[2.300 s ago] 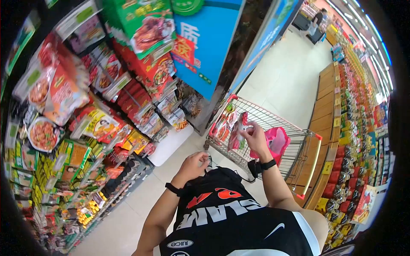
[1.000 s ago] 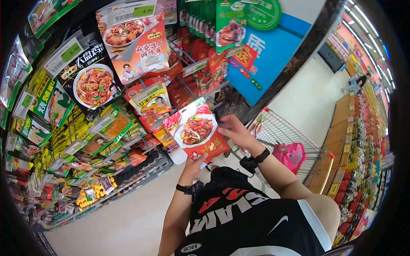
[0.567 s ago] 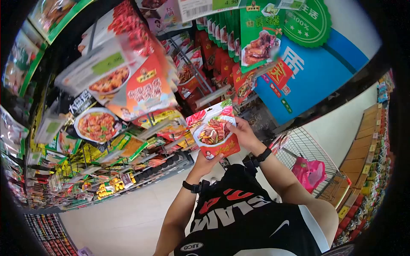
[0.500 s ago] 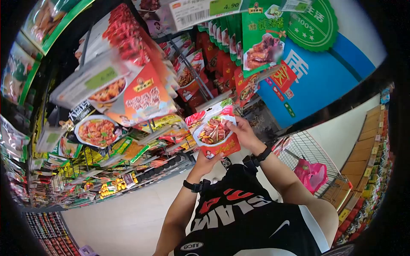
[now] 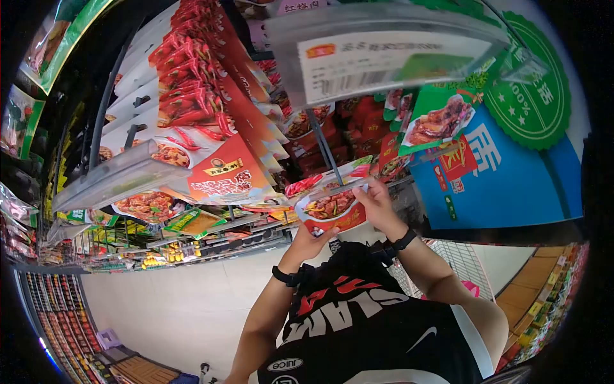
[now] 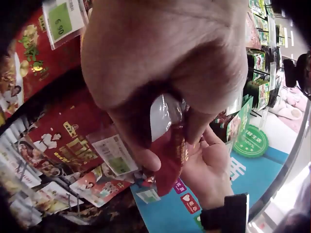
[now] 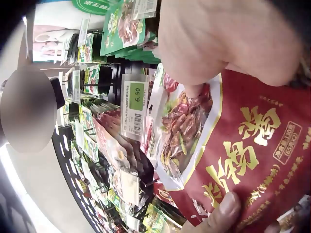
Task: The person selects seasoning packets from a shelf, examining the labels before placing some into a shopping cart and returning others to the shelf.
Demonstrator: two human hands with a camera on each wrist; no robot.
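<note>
Both hands on one red seasoning sachet (image 5: 332, 208), held at chest height in front of the hanging display rack (image 5: 211, 153). Left hand (image 5: 311, 239) pinches its bottom edge, thumb and fingers closed on it. Right hand (image 5: 377, 203) grips the right side, fingers curled round. Behind: price tag strip (image 5: 390, 54), blue sign (image 5: 511, 173).

Head view: looks down past chest, forward at shelves, mid-range. Left wrist: close behind fingers, facing rack. Right wrist: close, facing rack. All three share the packet (image 5: 332, 208) (image 6: 167, 155) (image 7: 233, 150).
</note>
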